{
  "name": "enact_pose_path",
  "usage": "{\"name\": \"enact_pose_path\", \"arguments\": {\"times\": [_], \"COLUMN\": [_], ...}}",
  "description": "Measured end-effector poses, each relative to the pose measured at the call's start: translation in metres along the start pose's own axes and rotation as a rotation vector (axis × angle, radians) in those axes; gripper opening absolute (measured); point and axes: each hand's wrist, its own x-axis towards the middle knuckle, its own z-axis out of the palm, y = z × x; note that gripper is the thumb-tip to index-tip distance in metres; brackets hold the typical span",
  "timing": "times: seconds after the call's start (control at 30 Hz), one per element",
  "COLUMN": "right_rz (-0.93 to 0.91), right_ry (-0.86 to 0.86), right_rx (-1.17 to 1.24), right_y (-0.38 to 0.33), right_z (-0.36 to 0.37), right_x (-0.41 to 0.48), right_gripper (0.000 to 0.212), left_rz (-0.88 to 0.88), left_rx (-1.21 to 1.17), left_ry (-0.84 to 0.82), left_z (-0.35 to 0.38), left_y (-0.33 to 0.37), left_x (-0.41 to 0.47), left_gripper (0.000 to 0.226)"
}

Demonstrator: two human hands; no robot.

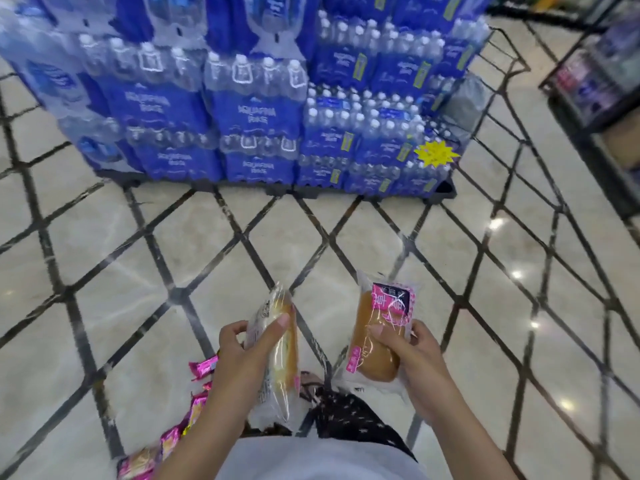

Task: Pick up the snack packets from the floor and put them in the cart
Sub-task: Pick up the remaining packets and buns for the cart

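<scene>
My left hand (242, 355) grips a clear-wrapped bread packet (282, 368), held edge-on with its long side pointing away from me. My right hand (412, 355) grips a second bread packet (377, 355) with a pink label facing up. Both packets are held above the tiled floor in front of my body. Several pink snack packets (173, 434) lie on the floor at the lower left, beside my left arm. No cart can be made out in this view.
A large pallet of blue shrink-wrapped water bottle packs (242, 109) stands straight ahead, with a yellow star price tag (434, 153). A dark shelf unit (602, 88) stands at the far right. Cream floor tiles with dark diagonal lines (114, 237) spread around me.
</scene>
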Motion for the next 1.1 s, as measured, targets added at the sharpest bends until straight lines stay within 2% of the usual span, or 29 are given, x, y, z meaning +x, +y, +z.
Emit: {"name": "enact_pose_path", "arguments": {"times": [0.13,0.23,0.37,0.47,0.6,0.73,0.83,0.93,1.1], "right_rz": [0.041,0.051,0.036,-0.021,-0.057,-0.075,-0.066,-0.045,-0.048], "right_ry": [0.088,0.161,0.238,0.272,0.329,0.369,0.411,0.486,0.670], "right_rx": [0.101,0.172,0.361,0.470,0.538,0.603,0.599,0.613,0.667], "right_y": [0.035,0.056,0.080,0.093,0.107,0.116,0.132,0.154,0.192], "right_z": [-0.012,-0.032,-0.057,-0.069,-0.098,-0.147,-0.191,-0.242,-0.334], "right_x": [-0.043,-0.073,-0.099,-0.109,-0.129,-0.157,-0.184,-0.211,-0.264], "right_gripper": [0.062,0.074,0.091,0.106,0.088,0.071,0.051,0.039,0.030], "left_rz": [-0.016,-0.015,0.015,0.020,-0.015,0.003,0.033,0.061,0.108], "left_rx": [0.128,0.250,0.375,0.417,0.473,0.554,0.633,0.679,0.740], "left_ry": [-0.097,-0.223,-0.426,-0.512,-0.620,-0.699,-0.754,-0.801,-0.941], "left_z": [-0.005,0.013,0.050,0.073,0.104,0.151,0.195,0.240,0.307], "left_y": [-0.012,-0.021,-0.027,-0.035,-0.049,-0.069,-0.093,-0.126,-0.190], "left_x": [-0.005,-0.013,-0.035,-0.053,-0.077,-0.111,-0.142,-0.183,-0.264], "left_gripper": [0.071,0.078,0.098,0.097,0.089,0.049,0.032,0.034,0.030]}}
